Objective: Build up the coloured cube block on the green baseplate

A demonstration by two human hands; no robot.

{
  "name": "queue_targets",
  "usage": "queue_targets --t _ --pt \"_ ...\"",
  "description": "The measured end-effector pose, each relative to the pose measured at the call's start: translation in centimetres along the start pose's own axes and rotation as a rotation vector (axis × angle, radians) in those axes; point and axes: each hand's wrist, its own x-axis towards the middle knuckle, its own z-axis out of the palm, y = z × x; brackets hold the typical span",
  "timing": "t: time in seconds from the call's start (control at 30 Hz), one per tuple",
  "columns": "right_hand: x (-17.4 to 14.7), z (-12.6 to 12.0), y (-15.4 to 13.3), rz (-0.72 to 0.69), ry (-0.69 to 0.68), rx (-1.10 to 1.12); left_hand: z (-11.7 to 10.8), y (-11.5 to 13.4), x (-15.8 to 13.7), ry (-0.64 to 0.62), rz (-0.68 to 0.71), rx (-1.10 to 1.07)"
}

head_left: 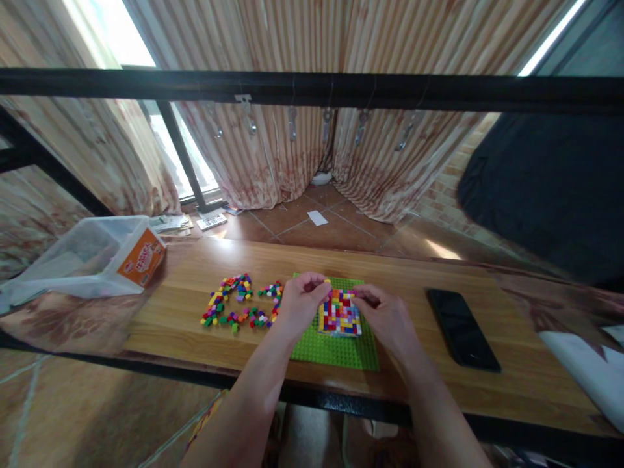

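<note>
A multicoloured block of small toy building bricks (340, 314) stands on a green studded baseplate (336, 357). My left hand (303, 300) is at the block's far left corner, thumb and forefinger pinched together with a small yellow brick (327, 281) at their tips. At the far right corner, my right hand (385, 315) has its fingers closed and the tips touching the block's edge. Whatever those right fingertips may hold is hidden. Loose bricks in many colours (218, 304) lie scattered on the table left of the baseplate, partly behind my left hand.
The wooden table (180, 338) has a black phone (463, 329) on its right side. A clear plastic bin with an orange label (141, 258) stands beyond its left end. A dark metal bar (312, 90) crosses ahead, with clips hanging from it before striped curtains.
</note>
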Motion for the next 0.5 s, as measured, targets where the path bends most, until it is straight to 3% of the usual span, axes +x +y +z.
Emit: queue_targets --t 0.13,0.37,0.5 --pt "0.01 -0.54 0.37 0.029 -0.006 0.044 0.06 0.02 0.01 0.003 -0.006 0.007" --pt "0.73 -0.94 0.76 0.059 0.154 0.001 -0.09 -0.12 0.1 0.015 -0.011 0.016" --pt "0.94 -0.08 0.76 0.095 0.132 -0.023 -0.12 -0.16 0.08 0.011 -0.003 0.018"
